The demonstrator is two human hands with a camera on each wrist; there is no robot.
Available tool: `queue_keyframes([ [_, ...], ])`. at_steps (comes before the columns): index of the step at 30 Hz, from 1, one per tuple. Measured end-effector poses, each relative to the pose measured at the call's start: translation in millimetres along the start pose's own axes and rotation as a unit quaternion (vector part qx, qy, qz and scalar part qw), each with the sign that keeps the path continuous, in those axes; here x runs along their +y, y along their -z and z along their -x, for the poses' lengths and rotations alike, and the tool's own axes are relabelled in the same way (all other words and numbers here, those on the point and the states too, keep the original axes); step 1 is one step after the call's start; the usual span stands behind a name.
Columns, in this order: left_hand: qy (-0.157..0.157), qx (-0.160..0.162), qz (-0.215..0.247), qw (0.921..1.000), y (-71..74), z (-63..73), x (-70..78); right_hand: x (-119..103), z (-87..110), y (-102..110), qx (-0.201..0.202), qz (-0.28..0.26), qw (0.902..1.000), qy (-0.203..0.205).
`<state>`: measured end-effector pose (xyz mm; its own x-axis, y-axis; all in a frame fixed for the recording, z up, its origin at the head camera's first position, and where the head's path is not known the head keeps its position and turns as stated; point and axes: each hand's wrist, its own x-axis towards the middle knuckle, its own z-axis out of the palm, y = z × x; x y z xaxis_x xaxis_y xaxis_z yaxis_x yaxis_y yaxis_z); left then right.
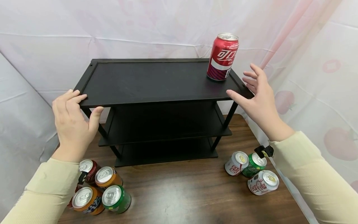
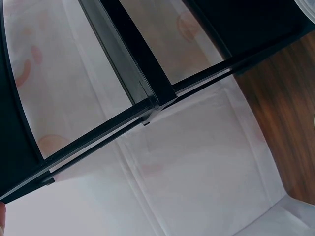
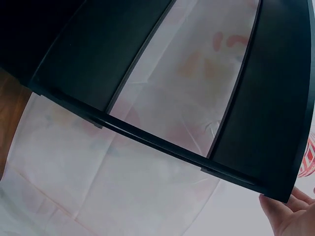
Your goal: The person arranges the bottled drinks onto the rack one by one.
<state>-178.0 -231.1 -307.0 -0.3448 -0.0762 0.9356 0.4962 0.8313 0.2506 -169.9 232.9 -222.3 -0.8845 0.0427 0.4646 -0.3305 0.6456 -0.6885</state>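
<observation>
A black three-tier shelf rack (image 1: 151, 81) stands on the wooden table. My left hand (image 1: 74, 119) rests its fingertips on the left front corner of the top board, with the thumb held apart below the edge. At the right front corner, my right hand (image 1: 261, 101) has its fingers spread and its thumb out straight. In the right wrist view that hand's fingers (image 3: 290, 216) are up against the board's corner. A red soda can (image 1: 222, 59) stands upright on the top board, toward its right side, apart from my right hand. Only a sliver of my left hand (image 2: 2, 216) enters its wrist view.
On the left of the table (image 1: 167, 193) are orange cans (image 1: 104, 175), a green can (image 1: 117, 199) and dark red cans (image 1: 93, 172), partly behind my sleeve. Two white cola cans (image 1: 264, 183) and a green can (image 1: 254, 165) sit at right. Pale curtains (image 1: 156, 28) hang behind.
</observation>
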Motion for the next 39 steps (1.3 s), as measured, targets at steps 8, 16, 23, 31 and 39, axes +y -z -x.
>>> queue_keyframes([
  [8, -0.002, 0.001, 0.001, 1.0, -0.4, -0.5, 1.2, 4.7, 10.4, -0.3, 0.019, 0.009, 0.9996, 0.017],
  [16, 0.001, 0.006, 0.003, 1.0, -1.0, -0.2, 2.1, 13.5, 23.2, -3.2, 0.037, 0.021, 0.9988, 0.024],
  [23, -0.001, 0.003, 0.002, 1.0, -0.9, 0.1, 1.3, 20.9, 32.6, -5.6, 0.047, 0.03, 0.9981, 0.029],
  [31, 0.0, 0.006, 0.0, 1.0, 1.2, -0.7, 3.9, 29.9, 38.9, -9.9, 0.05, 0.019, 0.9976, 0.043],
  [39, -0.002, 0.003, 0.001, 1.0, 0.2, -1.2, 5.6, 44.3, 46.7, -11.2, 0.046, 0.018, 0.9986, 0.02],
])
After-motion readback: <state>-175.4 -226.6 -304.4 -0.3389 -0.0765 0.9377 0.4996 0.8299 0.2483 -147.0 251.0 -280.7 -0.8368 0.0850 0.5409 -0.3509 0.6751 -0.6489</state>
